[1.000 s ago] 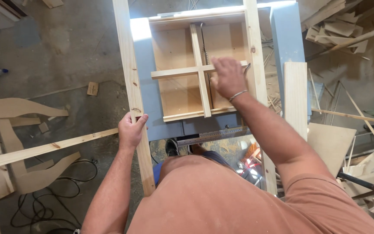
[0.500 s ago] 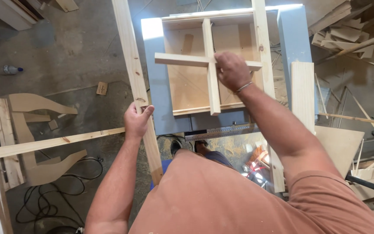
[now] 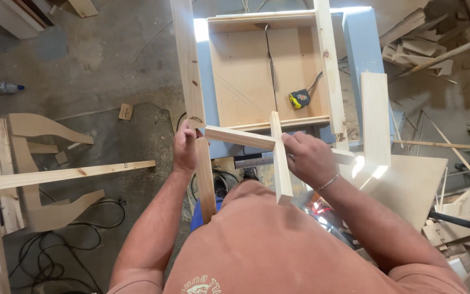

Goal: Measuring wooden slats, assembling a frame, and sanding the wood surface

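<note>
At the centre of the frame we see the wooden cross piece (image 3: pixel 274 149), lifted clear of the open wooden box (image 3: pixel 257 76) above it. Our right hand (image 3: pixel 308 158) grips it just right of the crossing. Our left hand (image 3: pixel 185 148) closes around the long upright board (image 3: pixel 194 98), touching the cross piece's left tip. A yellow tape measure (image 3: pixel 299 99) lies inside the box.

Our blue desk (image 3: pixel 361 49): one open wooden box (image 3: pixel 235 76) holding a yellow tape measure (image 3: pixel 299 99); one pale board (image 3: pixel 375 117) along the right edge.
</note>
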